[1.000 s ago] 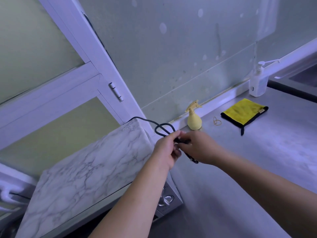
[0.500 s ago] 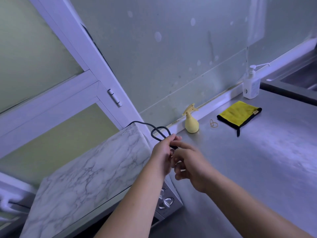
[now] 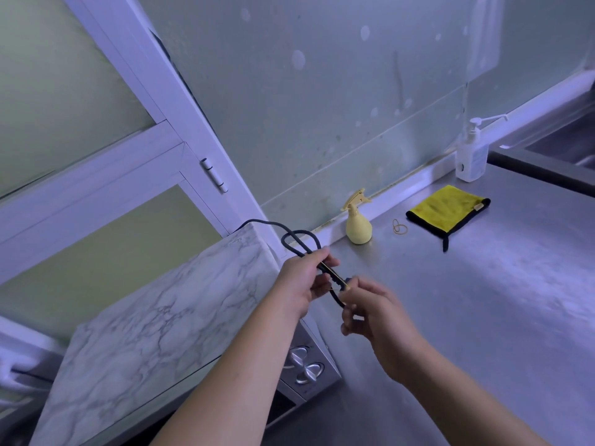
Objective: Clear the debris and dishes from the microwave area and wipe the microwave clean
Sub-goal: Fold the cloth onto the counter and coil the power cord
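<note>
Since half a second ago our right hand (image 3: 376,313) has drawn away from our left hand (image 3: 297,280), down and to the right. A thin yellowish elastic band (image 3: 335,274) now shows stretched taut between them, where before the two hands were pressed together. Our left grip is closed round the black power cord (image 3: 301,233), fingers curled about the gathered strands, so that a double loop sticks out past the knuckles toward the wall. Our right grip pinches the far end of the band between thumb and forefinger, the other fingers curled beneath; blur keeps us from telling whether it touches the cord too. From the loop the cord runs left and behind the microwave (image 3: 154,320), which sits at the left end of the steel tabletop (image 3: 483,300) under our left forearm. Its top is covered in a marble pattern, and two silver knobs (image 3: 304,363) show on its front. Farther along the tabletop, near the wall, a small yellow spray bottle (image 3: 358,222) stands upright. Just to its right lies a spare rubber band (image 3: 400,226), then a yellow cloth (image 3: 446,207) with black edging, lying flat. Beyond it a white pump bottle (image 3: 470,157) stands against the wall, near the sink (image 3: 566,146). Behind the microwave rises a white window frame (image 3: 96,185) with a hinge (image 3: 214,175).
</note>
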Demonstrator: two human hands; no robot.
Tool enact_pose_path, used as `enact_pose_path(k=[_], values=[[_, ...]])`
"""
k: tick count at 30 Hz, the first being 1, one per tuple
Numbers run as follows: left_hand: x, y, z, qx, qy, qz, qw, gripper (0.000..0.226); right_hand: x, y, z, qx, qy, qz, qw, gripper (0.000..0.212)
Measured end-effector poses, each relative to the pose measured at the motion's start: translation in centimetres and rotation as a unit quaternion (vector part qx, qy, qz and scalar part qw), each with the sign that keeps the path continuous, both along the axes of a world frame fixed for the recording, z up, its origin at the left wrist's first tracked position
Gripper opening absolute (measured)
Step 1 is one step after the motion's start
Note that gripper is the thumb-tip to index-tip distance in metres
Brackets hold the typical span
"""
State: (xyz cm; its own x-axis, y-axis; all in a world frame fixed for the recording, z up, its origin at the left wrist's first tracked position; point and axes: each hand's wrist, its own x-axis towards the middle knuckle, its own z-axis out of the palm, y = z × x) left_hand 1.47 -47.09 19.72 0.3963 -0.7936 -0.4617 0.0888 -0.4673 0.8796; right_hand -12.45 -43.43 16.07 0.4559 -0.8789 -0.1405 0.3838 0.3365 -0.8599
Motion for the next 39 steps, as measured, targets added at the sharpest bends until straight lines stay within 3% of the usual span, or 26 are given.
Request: enact_pose_path(k=[3,5,10,19,24,30,34,36,39], values=[[-1.1,-0.5,0.2,-0.015,0.018,0.022,0.999,0.020,-1.0,1.5,-1.3,-0.021,-0.053,-0.098,0.994,0.035],[-2.0,-0.7,0.2,-0.018,0.029,0.034,0.999,0.018,-1.4,2.0,-1.7,-0.043,-0.073,-0.135,0.987,0.033],[-3.2,-0.6,0.3,-0.029,0.069,0.060,0.995,0.020,-2.4,2.3,-3.1,-0.079,0.009,-0.213,0.974,0.044],[-1.2,1.3,0.4,0.034,0.082,-0.026,0.996,0.024,-3.4,-0.8,-6.6,-0.172,0.182,-0.239,0.938,0.047],[-0.8,1.4,1.0,0.009,0.085,-0.035,0.996,0.019,-4.0,-3.5,-5.5,-0.281,0.271,-0.224,0.893,0.048],[-1.6,1.1,0.9,-0.019,0.160,0.018,0.987,0.022,-4.7,-4.5,-3.9,-0.355,0.261,-0.243,0.864,0.041],[-2.2,0.7,0.5,-0.009,0.164,0.032,0.986,0.024,-5.2,-5.2,-3.6,-0.367,0.284,-0.256,0.848,0.045],[-2.4,0.8,0.1,-0.008,0.156,0.031,0.987,0.028,-5.5,-6.3,-3.4,-0.337,0.303,-0.257,0.853,0.049],[-2.0,1.6,-0.6,-0.003,0.156,0.009,0.988,0.027,-5.4,-8.4,-2.6,-0.246,0.269,-0.238,0.900,0.041]])
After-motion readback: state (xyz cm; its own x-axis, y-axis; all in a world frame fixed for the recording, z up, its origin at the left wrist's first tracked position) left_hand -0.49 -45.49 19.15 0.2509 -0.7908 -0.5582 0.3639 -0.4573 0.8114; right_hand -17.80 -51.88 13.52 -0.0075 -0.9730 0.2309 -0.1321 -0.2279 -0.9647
